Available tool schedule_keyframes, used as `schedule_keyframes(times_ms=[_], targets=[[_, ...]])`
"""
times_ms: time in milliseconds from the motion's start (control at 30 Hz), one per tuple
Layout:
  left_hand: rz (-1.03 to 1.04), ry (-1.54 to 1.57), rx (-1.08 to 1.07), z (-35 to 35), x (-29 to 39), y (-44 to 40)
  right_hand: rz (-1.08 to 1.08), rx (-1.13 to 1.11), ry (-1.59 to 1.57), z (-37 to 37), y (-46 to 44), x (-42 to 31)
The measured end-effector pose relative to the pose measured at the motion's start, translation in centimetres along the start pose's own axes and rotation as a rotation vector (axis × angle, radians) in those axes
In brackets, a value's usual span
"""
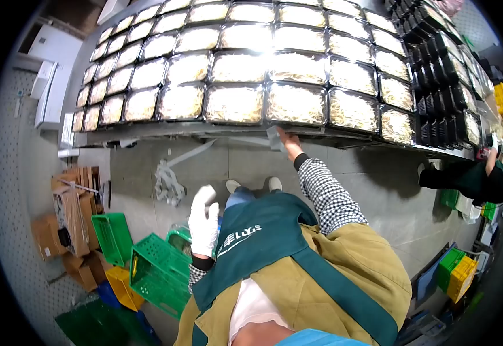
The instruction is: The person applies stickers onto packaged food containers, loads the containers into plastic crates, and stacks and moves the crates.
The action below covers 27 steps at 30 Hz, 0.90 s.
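My right hand (289, 145), bare with a checked sleeve, reaches to the front edge of the table (165, 132). Its fingers are closed on the end of a pale translucent strip (274, 139). More of that strip appears to trail left below the edge, ending in a crumpled heap (168, 185) on the floor. In a white glove, my left hand (203, 222) is held low in front of my apron, fingers apart from the thumb and nothing in it. Black trays (296, 105) of pale, shredded-looking food stand in rows along the table, just beyond my right hand.
Stacked black trays (436, 98) stand at the table's right end, near another person (476, 179) in dark clothing. Green crates (159, 271), a yellow crate (123, 288) and cardboard boxes (73, 213) are on the floor at left. More crates (456, 274) stand at lower right.
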<state>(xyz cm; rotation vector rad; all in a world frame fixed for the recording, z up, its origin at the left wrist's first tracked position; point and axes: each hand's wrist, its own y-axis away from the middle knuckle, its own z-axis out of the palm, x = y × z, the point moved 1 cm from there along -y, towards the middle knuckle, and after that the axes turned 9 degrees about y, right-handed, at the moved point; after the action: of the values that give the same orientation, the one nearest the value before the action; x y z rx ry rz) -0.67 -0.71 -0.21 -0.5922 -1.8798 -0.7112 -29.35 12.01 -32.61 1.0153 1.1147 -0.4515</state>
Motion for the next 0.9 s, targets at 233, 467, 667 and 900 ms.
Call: schedule_keyframes(times_ms=[233,467,667,900], targets=[[-0.072,-0.032,0.066,-2.1,1.0,-3.2,0.069,0.469,0.372,1.5,1.7,-3.1],[0.168,-0.140,-0.100,-2.9,0.3,-7.6,-0.008,0.637,0.435,2.0,-0.2,-2.2],[0.330,-0.382,-0.095,-7.1,-1.6,-11.1,-0.021,0.630,0.338,1.3,-0.4,-2.1],[0.229,-0.052,0.144,-11.1,-4.0,-13.4,-0.018,0.556,0.631,-1.0,-1.5,0.0]])
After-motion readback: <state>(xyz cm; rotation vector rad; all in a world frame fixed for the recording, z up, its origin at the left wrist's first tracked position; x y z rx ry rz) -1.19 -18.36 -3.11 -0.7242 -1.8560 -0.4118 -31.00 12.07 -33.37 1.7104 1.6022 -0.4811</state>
